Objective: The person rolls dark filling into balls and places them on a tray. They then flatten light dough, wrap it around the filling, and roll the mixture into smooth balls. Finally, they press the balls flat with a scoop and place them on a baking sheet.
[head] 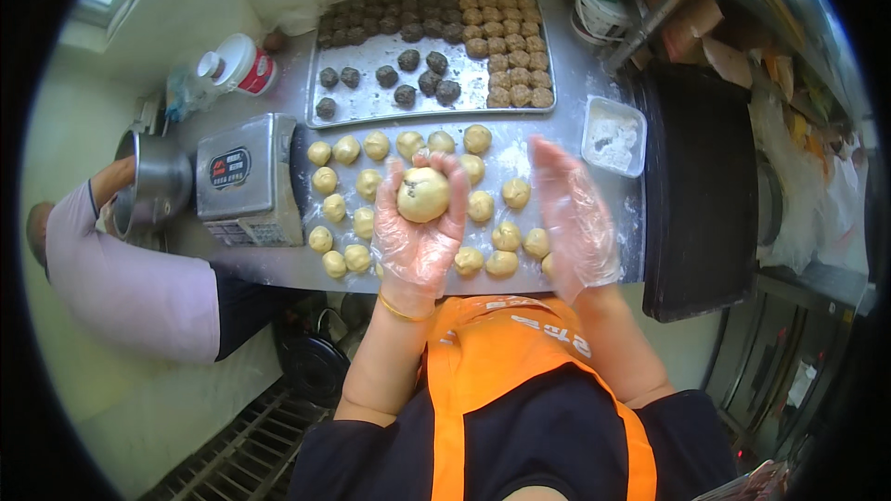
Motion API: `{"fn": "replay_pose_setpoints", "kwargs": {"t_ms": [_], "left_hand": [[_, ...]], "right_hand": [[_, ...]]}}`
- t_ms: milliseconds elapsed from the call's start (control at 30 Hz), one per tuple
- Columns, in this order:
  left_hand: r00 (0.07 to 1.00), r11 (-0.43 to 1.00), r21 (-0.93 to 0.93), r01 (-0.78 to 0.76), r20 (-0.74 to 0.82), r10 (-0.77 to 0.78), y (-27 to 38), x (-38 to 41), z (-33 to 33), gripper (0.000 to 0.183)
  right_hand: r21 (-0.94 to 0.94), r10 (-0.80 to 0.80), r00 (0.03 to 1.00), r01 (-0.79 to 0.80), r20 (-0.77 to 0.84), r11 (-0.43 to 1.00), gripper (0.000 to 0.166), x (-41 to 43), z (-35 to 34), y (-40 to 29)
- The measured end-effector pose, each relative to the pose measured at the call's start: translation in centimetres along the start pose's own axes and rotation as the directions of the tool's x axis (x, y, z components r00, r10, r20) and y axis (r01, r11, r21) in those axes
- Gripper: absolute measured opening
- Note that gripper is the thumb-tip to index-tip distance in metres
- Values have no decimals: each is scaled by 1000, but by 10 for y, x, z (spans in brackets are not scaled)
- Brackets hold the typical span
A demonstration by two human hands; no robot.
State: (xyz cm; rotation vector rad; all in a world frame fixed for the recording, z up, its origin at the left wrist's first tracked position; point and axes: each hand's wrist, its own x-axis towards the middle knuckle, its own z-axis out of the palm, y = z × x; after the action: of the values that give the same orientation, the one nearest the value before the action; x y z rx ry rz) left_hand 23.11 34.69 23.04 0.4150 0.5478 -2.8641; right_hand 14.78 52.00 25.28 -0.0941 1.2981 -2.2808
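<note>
My left hand (419, 240), in a clear plastic glove, cups a pale yellow dough ball (423, 195) with a dark spot on its upper left. To its right, my right hand (578, 219), also gloved and somewhat blurred, is raised with nothing in it. Several smaller dough balls (516, 193) lie in loose rows on the metal table beneath and around my hands. Beyond them, a metal tray (362, 111) holds dark filling balls (386, 76) at the left and middle and brown filling balls (519, 77) at the right.
A kitchen scale (240, 170) stands left of the dough, a white tub (245, 68) behind it. Right are a plastic container of flour (614, 137) and black stacked trays (696, 188). At far left, a co-worker (132, 271) reaches into a steel pot (156, 181).
</note>
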Motion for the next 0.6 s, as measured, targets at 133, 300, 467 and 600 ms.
{"fn": "replay_pose_setpoints", "kwargs": {"t_ms": [133,300,467,600], "left_hand": [[994,971,213,108,-56,-98,8,8,-9,28],[961,837,491,242,-241,-136,5,16,-22,34],[915,223,903,367,-394,92,8,21,-66,39],[919,9,930,367,-365,148,-11,18,-71,37]], "right_hand": [[-862,-137,967,-122,-215,492,44,-10,-144,14],[-783,286,737,-616,-613,-91,93,-40,-234,57],[-776,252,761,-628,-597,60,87,-49,-252,118],[-823,323,871,-468,-369,321,61,-59,-300,167]]}}
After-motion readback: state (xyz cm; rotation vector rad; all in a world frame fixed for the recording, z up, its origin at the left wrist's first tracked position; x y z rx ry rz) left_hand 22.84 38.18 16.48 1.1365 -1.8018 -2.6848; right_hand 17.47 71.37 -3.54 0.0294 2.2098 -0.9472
